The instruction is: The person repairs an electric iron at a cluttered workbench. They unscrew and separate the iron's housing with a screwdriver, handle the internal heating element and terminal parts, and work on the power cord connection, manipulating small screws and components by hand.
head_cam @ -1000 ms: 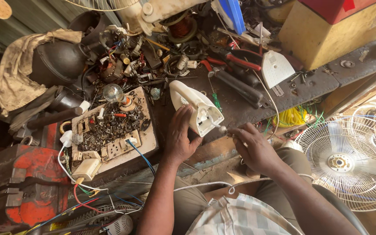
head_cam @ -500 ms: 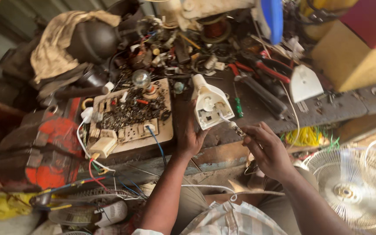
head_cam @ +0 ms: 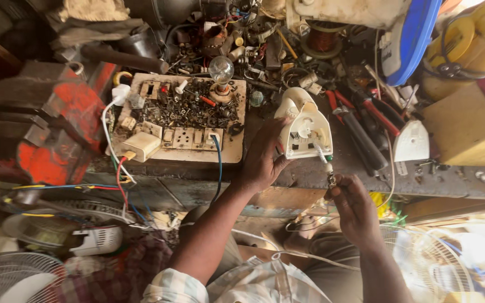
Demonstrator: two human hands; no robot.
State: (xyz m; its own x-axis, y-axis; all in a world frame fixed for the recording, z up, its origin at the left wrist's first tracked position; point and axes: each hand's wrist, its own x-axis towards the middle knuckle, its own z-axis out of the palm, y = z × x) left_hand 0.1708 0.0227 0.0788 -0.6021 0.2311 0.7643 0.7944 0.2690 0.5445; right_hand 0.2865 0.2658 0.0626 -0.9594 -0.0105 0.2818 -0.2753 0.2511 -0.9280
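My left hand (head_cam: pixel 263 157) grips the near left side of a white plastic iron housing (head_cam: pixel 304 126) that rests open side up on the workbench edge (head_cam: pixel 450 182). My right hand (head_cam: pixel 353 209) sits just below the bench edge and pinches a small metal wire end (head_cam: pixel 330 175) that runs out of the housing's rear. Short coloured wires show at the housing's near end.
A dirty white switchboard (head_cam: pixel 182 137) with sockets, loose screws and a clear bulb (head_cam: pixel 221 70) lies left of the housing. Red-handled pliers (head_cam: pixel 360 126), a white plate (head_cam: pixel 412 141), copper coils and scrap crowd the bench. A red vise (head_cam: pixel 57 132) stands left; fan grilles (head_cam: pixel 7 278) sit below.
The view has swung left and closer. My left hand stays on the housing, while my right hand has moved up nearer the housing's rear wires.
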